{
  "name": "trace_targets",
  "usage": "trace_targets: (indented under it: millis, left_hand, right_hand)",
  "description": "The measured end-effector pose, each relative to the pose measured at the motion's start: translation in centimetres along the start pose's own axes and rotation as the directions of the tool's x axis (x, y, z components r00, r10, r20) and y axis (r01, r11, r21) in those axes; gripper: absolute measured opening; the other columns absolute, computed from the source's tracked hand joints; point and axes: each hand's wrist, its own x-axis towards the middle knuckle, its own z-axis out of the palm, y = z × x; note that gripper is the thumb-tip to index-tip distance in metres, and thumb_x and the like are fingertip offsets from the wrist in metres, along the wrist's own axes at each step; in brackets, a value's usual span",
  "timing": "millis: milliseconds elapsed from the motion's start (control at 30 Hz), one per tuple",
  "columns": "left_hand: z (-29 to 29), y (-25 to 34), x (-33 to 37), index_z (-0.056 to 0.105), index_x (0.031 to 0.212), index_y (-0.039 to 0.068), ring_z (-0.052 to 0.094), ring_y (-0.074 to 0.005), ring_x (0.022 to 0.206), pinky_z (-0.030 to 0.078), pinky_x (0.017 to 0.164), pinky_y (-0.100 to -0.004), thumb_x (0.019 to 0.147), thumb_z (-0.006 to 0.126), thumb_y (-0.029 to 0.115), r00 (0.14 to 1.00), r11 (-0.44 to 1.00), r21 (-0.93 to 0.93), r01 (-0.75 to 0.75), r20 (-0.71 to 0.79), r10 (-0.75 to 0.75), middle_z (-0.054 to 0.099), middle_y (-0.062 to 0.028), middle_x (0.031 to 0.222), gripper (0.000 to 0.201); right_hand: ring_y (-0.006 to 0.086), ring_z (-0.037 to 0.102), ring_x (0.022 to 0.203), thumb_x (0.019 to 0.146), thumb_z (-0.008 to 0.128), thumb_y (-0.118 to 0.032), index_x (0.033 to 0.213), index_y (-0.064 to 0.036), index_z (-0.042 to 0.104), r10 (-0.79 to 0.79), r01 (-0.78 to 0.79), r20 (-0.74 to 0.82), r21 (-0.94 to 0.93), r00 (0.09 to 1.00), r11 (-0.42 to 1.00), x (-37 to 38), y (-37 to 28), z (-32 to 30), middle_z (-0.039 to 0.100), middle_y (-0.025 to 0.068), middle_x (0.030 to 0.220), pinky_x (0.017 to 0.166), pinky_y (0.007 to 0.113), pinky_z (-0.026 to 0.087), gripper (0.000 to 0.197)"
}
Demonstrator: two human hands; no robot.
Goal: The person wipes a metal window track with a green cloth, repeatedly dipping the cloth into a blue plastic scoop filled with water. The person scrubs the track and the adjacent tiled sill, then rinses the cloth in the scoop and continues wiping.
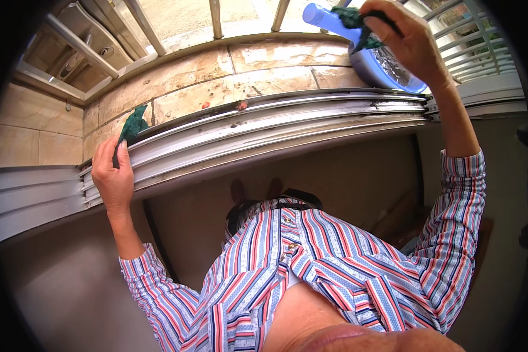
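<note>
At the left end of the window track point(217, 134), my left hand point(112, 175) pinches a dark green piece of cloth point(135, 123) between thumb and fingers. The cloth stands up over the track's outer edge. My right hand point(409, 44) is raised at the upper right, closed on another crumpled dark green cloth point(347, 17). Just below that hand a blue dipper point(366, 67) with a thick round handle point(320, 16) rests on the tiled ledge. Shiny water shows inside it. My fingers and the cloth partly cover the dipper.
Metal bars point(216, 20) fence the outer side of the tan tiled ledge point(188, 88). Dirt specks and small reddish bits point(242, 106) lie along the track's outer edge. Beyond the bars at the left is a brown door with a handle point(76, 58). White frame pieces point(35, 196) border the opening.
</note>
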Motion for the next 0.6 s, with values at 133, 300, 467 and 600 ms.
trace_targets:
  millis: [133, 300, 467, 600]
  left_hand:
    - [-0.3, 0.0, -0.3, 0.066, 0.103, 0.0, 0.064, -0.0318, 0.091, 0.05, 0.082, -0.0375, 0.087, 0.065, 0.006, 1.0, 1.0, -0.02, -0.014, -0.016, 0.013, 0.067, -0.015, 0.098, 0.017]
    - [-0.6, -0.2, -0.7, 0.066, 0.103, 0.0, 0.064, -0.032, 0.092, 0.049, 0.083, -0.0375, 0.088, 0.064, 0.007, 1.0, 0.999, -0.031, 0.008, -0.015, -0.009, 0.067, -0.0155, 0.099, 0.017]
    - [-0.7, -0.5, -0.8, 0.066, 0.102, 0.0, 0.063, -0.0325, 0.092, 0.049, 0.082, -0.0376, 0.088, 0.064, 0.007, 0.999, 1.0, -0.013, -0.016, -0.032, 0.015, 0.067, -0.0153, 0.099, 0.016]
    - [-0.6, -0.5, -0.9, 0.066, 0.102, 0.0, 0.063, -0.0325, 0.092, 0.049, 0.082, -0.0374, 0.088, 0.064, 0.007, 0.999, 0.999, -0.026, -0.023, -0.039, 0.022, 0.067, -0.015, 0.099, 0.016]
  right_hand:
    - [0.0283, 0.064, 0.082, 0.081, 0.063, 0.001, 0.11, -0.0076, 0.06, -0.401, 0.395, 0.231, 0.074, 0.887, 0.916, 0.6, -3.8, 6.0, 0.063, 0.0095, 0.097, 0.068, 0.036, 0.052, 0.03]
    - [0.027, 0.063, 0.103, 0.083, 0.058, -0.009, 0.116, -0.0136, 0.063, -0.423, 0.45, 0.431, 0.043, 0.797, 0.892, 1.6, -6.3, 10.1, 0.065, 0.0079, 0.108, 0.08, 0.038, 0.055, 0.034]
    - [0.0235, 0.058, 0.113, 0.088, 0.053, -0.012, 0.12, -0.0167, 0.063, -0.639, 0.645, 0.348, 0.115, 0.686, 0.755, 2.7, -6.8, 13.7, 0.061, 0.0052, 0.122, 0.084, 0.034, 0.054, 0.033]
    - [0.0246, 0.056, 0.114, 0.087, 0.058, -0.016, 0.121, -0.0186, 0.063, -0.68, 0.674, 0.285, 0.135, 0.675, 0.726, 3.9, -7.0, 15.9, 0.057, 0.0056, 0.126, 0.082, 0.035, 0.055, 0.034]
